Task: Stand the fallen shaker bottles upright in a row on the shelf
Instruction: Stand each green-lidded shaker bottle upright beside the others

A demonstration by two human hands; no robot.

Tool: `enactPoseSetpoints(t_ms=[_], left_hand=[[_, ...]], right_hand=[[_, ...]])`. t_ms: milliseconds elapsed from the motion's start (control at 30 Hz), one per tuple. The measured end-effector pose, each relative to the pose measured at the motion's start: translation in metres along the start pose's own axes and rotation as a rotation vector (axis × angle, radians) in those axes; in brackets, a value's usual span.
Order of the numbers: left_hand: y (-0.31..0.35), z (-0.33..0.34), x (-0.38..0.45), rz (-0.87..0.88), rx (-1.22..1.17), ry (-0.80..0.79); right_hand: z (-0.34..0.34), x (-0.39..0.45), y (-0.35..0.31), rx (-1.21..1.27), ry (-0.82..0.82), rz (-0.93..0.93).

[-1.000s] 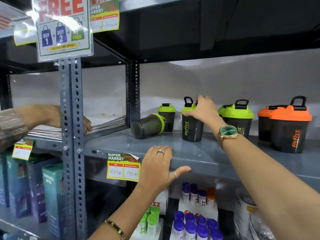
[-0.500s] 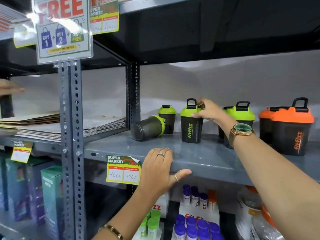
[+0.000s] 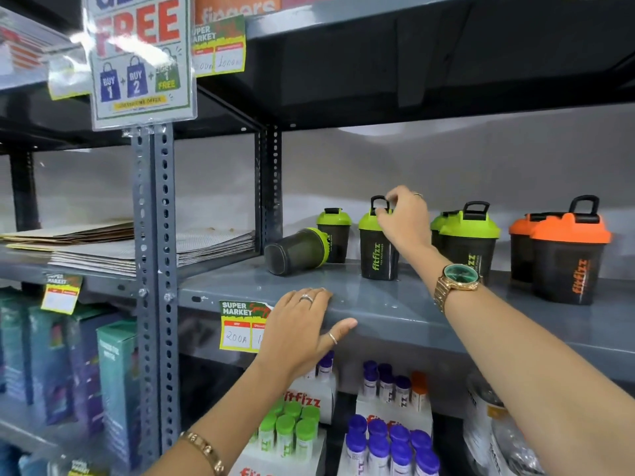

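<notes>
Setting: grey slotted-steel store racking, pale wall behind, promotional sign above.
Shelf (image 3: pixel 395 304): middle tier, carries the shaker bottles; front lip bears a price tag (image 3: pixel 240 324).
Orange shakers (image 3: pixel 563 255): two, upright, far right of the shelf.
Green shakers, right pair (image 3: pixel 469 242): upright, one behind the other, just beside the right forearm.
Held shaker (image 3: pixel 378 255): upright, long axis vertical, logo facing front, carry loop raised.
Fallen shaker (image 3: pixel 295 250): on its side at the left end, long axis roughly horizontal, base toward the camera and left, green lid toward the back right, touching or nearly touching a small upright shaker (image 3: pixel 333 235).
Right hand (image 3: pixel 403 218): fingers pinched on the held shaker's lid and loop.
Left hand (image 3: pixel 302 324): spread flat, pressed on the shelf lip, holding nothing.
Handling estimate: empty plastic, probably light, rigid, smooth and liable to roll; grip the fallen shaker around its barrel rather than by the lid.
</notes>
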State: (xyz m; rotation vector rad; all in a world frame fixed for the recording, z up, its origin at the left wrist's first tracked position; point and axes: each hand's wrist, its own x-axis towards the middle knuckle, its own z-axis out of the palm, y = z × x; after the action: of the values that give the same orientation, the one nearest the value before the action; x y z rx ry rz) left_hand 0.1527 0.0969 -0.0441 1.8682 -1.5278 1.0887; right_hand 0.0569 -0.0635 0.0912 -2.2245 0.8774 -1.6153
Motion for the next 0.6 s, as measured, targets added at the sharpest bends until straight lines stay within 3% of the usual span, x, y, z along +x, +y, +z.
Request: enactPoseSetpoints(t_ms=[133, 367, 600], left_hand=[[-0.022, -0.008, -0.010, -0.025, 0.118, -0.019], [-0.055, -0.017, -0.020, -0.054, 0.197, -0.007], [-0.063, -0.010, -0.024, -0.062, 0.172, -0.001]], right_hand=[[0.013, -0.008, -0.020, 0.004, -0.070, 0.002], [0.054, -0.009, -0.038, -0.067, -0.397, 0.078], [0.074, -0.015, -0.057, 0.111, -0.563, 0.362]])
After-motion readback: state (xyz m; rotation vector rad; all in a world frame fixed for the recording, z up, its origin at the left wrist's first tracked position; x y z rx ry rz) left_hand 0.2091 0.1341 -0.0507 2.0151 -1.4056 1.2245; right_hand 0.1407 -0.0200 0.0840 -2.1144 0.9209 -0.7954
